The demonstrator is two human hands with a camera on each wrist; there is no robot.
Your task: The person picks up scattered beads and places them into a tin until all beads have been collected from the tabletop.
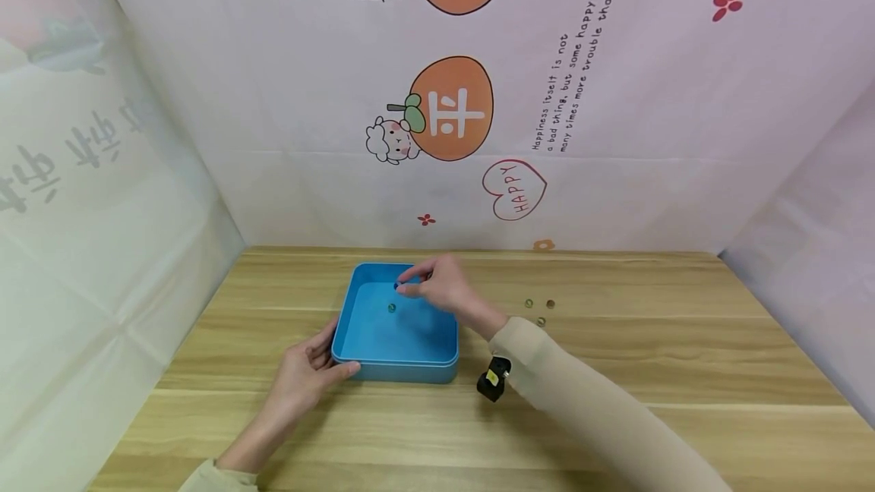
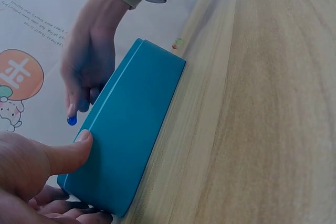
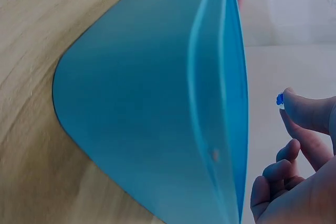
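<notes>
My right hand (image 1: pixel 444 285) is over the far part of an open blue box (image 1: pixel 403 372). Between thumb and index finger it pinches a small blue marble (image 2: pixel 72 120), and the other fingers are curled in toward the palm. In the right wrist view the marble (image 3: pixel 280 99) shows clear glass with blue in it. My left hand (image 1: pixel 305 376) grips the near left corner of the box, thumb along the front wall and fingers at the left side. Inside, a greenish glass marble (image 1: pixel 392 307) lies on the floor of the box.
To the right of the box, two greenish marbles (image 1: pixel 529 303) and a brownish marble (image 1: pixel 550 304) lie on the wooden table (image 1: pixel 649 370). White printed cloth (image 1: pixel 307 97) hangs behind and at both sides. A black wrist camera (image 1: pixel 492 380) hangs under the right sleeve.
</notes>
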